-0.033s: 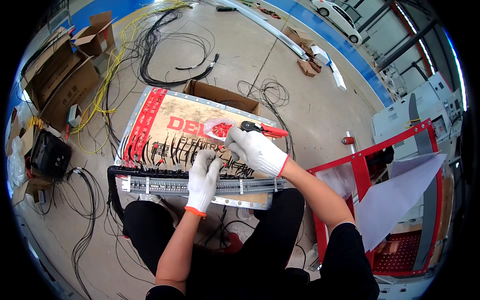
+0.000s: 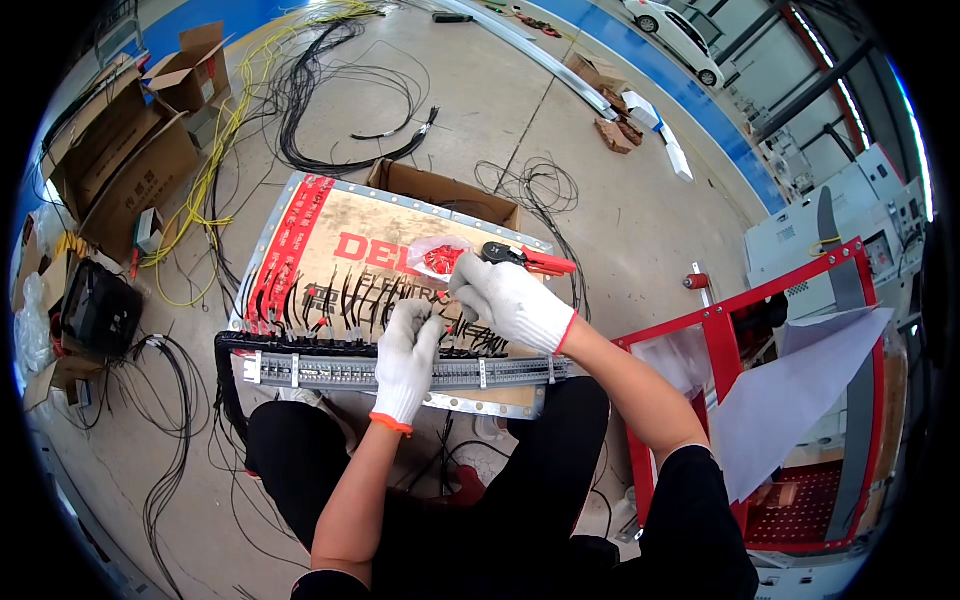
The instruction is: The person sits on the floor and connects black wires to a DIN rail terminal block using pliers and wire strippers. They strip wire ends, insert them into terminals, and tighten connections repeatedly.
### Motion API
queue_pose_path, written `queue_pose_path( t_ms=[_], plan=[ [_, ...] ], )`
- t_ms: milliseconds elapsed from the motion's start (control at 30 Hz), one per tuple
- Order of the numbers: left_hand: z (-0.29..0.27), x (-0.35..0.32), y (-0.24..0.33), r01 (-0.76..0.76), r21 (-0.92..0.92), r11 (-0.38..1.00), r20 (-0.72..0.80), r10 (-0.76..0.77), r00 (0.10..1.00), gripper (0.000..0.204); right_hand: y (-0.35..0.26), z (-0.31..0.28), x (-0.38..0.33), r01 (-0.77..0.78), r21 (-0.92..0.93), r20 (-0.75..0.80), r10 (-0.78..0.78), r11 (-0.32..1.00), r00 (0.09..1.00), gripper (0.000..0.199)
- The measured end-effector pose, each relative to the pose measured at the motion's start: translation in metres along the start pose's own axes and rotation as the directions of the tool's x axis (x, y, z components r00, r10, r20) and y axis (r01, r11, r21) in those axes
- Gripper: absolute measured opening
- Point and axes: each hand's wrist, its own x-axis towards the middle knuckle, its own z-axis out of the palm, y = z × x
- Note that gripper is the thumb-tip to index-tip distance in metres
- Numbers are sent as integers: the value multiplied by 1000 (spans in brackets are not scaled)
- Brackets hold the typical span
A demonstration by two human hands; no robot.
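Note:
My left hand (image 2: 405, 350), in a white glove with an orange cuff, is closed with its fingertips pinched on a thin black wire (image 2: 385, 308) above the terminal strip. Close to its right, my right hand (image 2: 505, 300), gloved in white, has its fingers pressed together; what they hold is too small to make out. Several black wires stand up from a black wire bundle (image 2: 300, 343) along a grey terminal strip (image 2: 330, 372). Some wire ends carry red sleeves. Beyond my hands lie a plastic bag of small red wire ferrules (image 2: 440, 260) and a red-handled crimping tool (image 2: 535, 260).
A cardboard-topped board (image 2: 340, 215) with a metal edge lies under the work. Behind it stands an open carton (image 2: 450, 190). Black cables (image 2: 290, 110) and yellow wires (image 2: 215, 160) trail over the floor. At right is a red metal frame (image 2: 725, 350) with white sheets.

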Motion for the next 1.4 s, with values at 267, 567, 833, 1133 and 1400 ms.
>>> queue_pose_path(
  t_ms=[267, 567, 833, 1133, 1400],
  plan=[
    [0, 0, 1, -3, 2, 1000, 8, 3, 1000, 17, -4, 3, -1, 67, -36, -100, -70, 997, 993, 17],
    [0, 0, 0, -2, -7, 1000, 6, 2, 1000, 17, 1, 9, 0, 69, -22, -108, -71, 997, 992, 16],
    [2, -2, 7, 34, -41, 999, 40, -33, 999, 15, 6, 6, 1, 197, -89, -36, -201, 976, 979, 14],
    [1, -3, 10, 24, -4, 1000, 20, -23, 1000, 13, 33, -46, -9, -162, 892, 334, 375, -422, 865, 13],
    [2, -4, 5, 1, -36, 999, 25, 0, 1000, 17, 49, -31, -6, -34, 699, 468, 421, -714, 777, 16]
  ],
)
